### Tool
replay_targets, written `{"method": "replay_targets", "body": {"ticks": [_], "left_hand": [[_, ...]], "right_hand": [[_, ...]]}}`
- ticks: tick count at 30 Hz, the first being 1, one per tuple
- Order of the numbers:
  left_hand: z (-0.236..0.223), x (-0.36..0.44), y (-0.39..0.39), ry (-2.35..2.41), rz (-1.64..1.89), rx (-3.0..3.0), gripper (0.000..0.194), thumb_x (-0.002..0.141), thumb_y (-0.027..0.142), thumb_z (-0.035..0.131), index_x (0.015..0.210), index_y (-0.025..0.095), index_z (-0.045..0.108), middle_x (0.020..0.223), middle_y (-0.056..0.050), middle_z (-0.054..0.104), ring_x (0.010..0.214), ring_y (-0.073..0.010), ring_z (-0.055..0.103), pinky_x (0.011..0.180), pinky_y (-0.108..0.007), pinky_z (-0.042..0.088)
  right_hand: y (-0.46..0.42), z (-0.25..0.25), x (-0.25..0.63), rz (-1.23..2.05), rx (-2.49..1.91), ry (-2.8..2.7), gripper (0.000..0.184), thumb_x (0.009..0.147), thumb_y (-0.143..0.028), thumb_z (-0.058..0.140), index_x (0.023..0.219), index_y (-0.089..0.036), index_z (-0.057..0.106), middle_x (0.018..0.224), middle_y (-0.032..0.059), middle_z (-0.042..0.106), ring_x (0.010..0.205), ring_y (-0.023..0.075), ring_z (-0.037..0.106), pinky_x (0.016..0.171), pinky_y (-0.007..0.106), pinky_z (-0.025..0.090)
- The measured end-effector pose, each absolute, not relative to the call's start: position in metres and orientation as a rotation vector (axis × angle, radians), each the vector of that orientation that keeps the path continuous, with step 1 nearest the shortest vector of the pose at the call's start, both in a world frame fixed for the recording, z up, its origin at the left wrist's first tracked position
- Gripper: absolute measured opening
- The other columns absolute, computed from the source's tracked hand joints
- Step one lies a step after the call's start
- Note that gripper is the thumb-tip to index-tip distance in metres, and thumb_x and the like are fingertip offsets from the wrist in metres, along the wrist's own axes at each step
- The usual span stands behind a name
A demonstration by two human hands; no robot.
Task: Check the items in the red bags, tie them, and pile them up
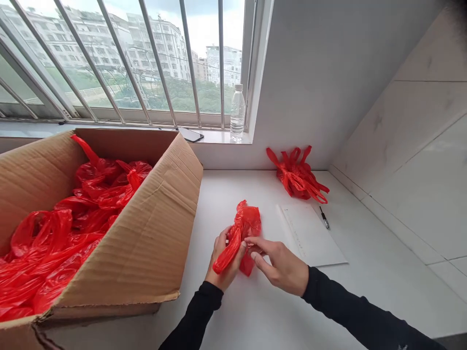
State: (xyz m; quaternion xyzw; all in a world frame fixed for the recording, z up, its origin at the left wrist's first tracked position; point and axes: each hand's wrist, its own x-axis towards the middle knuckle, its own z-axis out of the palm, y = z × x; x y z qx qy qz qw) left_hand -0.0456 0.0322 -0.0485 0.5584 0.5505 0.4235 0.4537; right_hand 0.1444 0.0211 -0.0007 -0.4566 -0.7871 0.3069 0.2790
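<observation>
A crumpled red plastic bag (239,233), bunched lengthwise, is held above the white counter. My left hand (223,257) wraps round its lower part, with the thumb across the front. From the right, my right hand (279,265) reaches to the bag, index finger on its side and thumb just below. Its fingertips are closed on the thin film, though the exact pinch is partly hidden. Loose film hangs below, between the two hands. At the left stands an open cardboard box (160,218) with several red plastic bags (105,189) inside.
A pile of red bags (299,172) lies against the wall. Paper sheets (314,233) and a black pen (324,218) rest on the white counter (379,287). On the windowsill are a phone (190,135) and a clear water bottle (237,114). Metal bars cross the window.
</observation>
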Motion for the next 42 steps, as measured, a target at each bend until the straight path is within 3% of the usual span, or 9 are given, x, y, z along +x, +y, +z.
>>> {"method": "replay_targets", "body": {"ticks": [7, 11, 16, 21, 27, 32, 35, 38, 42], "left_hand": [[-0.034, -0.039, 0.018, 1.310, 1.019, 1.558, 0.018, 0.085, 0.034, 0.058, 0.095, 0.024, 0.069, 0.096, -0.005, 0.068, 0.086, -0.0218, 0.062, 0.075, -0.034, 0.050], [-0.017, -0.044, 0.009, 1.321, 1.032, 1.578, 0.017, 0.089, 0.036, 0.057, 0.094, 0.024, 0.069, 0.097, -0.005, 0.070, 0.088, -0.0231, 0.065, 0.079, -0.035, 0.051], [-0.019, -0.064, 0.002, 1.397, 1.089, 1.552, 0.018, 0.093, 0.032, 0.054, 0.102, 0.023, 0.067, 0.106, -0.007, 0.070, 0.096, -0.0247, 0.065, 0.078, -0.036, 0.052], [-0.008, -0.057, -0.005, 1.377, 1.110, 1.735, 0.036, 0.091, 0.032, 0.063, 0.127, 0.028, 0.058, 0.125, -0.006, 0.063, 0.113, -0.0241, 0.059, 0.095, -0.037, 0.049], [0.000, -0.050, 0.000, 1.305, 1.114, 1.826, 0.013, 0.094, 0.030, 0.060, 0.098, 0.023, 0.070, 0.099, -0.005, 0.068, 0.092, -0.0202, 0.063, 0.079, -0.032, 0.050], [-0.008, -0.061, -0.006, 1.512, 1.252, 1.630, 0.014, 0.095, 0.034, 0.060, 0.092, 0.023, 0.069, 0.098, -0.002, 0.067, 0.091, -0.0172, 0.062, 0.082, -0.030, 0.048], [-0.005, -0.056, -0.013, 1.511, 1.224, 1.707, 0.015, 0.095, 0.033, 0.060, 0.108, 0.026, 0.067, 0.107, -0.001, 0.065, 0.101, -0.0179, 0.060, 0.088, -0.031, 0.046], [0.002, -0.048, -0.015, 1.444, 1.134, 1.868, 0.022, 0.093, 0.030, 0.063, 0.115, 0.029, 0.065, 0.109, -0.001, 0.063, 0.105, -0.0185, 0.057, 0.089, -0.031, 0.045], [0.006, -0.049, -0.014, 1.471, 1.166, 1.815, 0.007, 0.095, 0.028, 0.060, 0.094, 0.025, 0.067, 0.091, 0.000, 0.060, 0.089, -0.0162, 0.056, 0.079, -0.028, 0.044]], "right_hand": [[0.028, -0.008, 0.157, 0.567, -1.371, -1.998, 0.032, 0.095, -0.026, 0.055, 0.127, -0.025, 0.054, 0.094, 0.0036, 0.065, 0.086, 0.0221, 0.059, 0.080, 0.039, 0.050], [0.031, -0.011, 0.166, 0.573, -1.320, -2.005, 0.009, 0.094, -0.023, 0.055, 0.101, -0.024, 0.061, 0.091, 0.0026, 0.064, 0.082, 0.0201, 0.056, 0.075, 0.035, 0.047], [0.018, -0.007, 0.192, 0.561, -1.462, -1.826, 0.008, 0.093, -0.024, 0.056, 0.092, -0.027, 0.064, 0.085, 0.0019, 0.064, 0.079, 0.0208, 0.056, 0.064, 0.033, 0.044], [0.004, -0.006, 0.195, 0.586, -1.415, -1.909, 0.019, 0.090, -0.032, 0.063, 0.109, -0.027, 0.061, 0.118, 0.0065, 0.060, 0.112, 0.0267, 0.053, 0.091, 0.043, 0.047], [0.000, -0.001, 0.191, 0.758, -1.450, -1.897, 0.020, 0.097, -0.041, 0.055, 0.090, -0.025, 0.064, 0.076, 0.0002, 0.060, 0.075, 0.0195, 0.052, 0.075, 0.038, 0.045], [-0.007, -0.003, 0.214, 0.754, -1.560, -1.639, 0.022, 0.097, -0.045, 0.053, 0.090, -0.025, 0.060, 0.092, 0.0027, 0.062, 0.092, 0.0219, 0.056, 0.076, 0.036, 0.046], [-0.012, -0.002, 0.213, 0.908, -1.536, -1.575, 0.021, 0.097, -0.047, 0.053, 0.101, -0.027, 0.057, 0.105, 0.0023, 0.063, 0.102, 0.0218, 0.057, 0.081, 0.035, 0.048], [-0.015, 0.003, 0.203, 1.004, -1.461, -1.623, 0.026, 0.094, -0.047, 0.059, 0.112, -0.029, 0.058, 0.101, 0.0006, 0.062, 0.098, 0.0198, 0.057, 0.089, 0.036, 0.046], [-0.013, 0.005, 0.201, 0.996, -1.459, -1.539, 0.024, 0.097, -0.048, 0.056, 0.096, -0.025, 0.062, 0.090, 0.0002, 0.061, 0.085, 0.0177, 0.056, 0.080, 0.033, 0.045]]}}
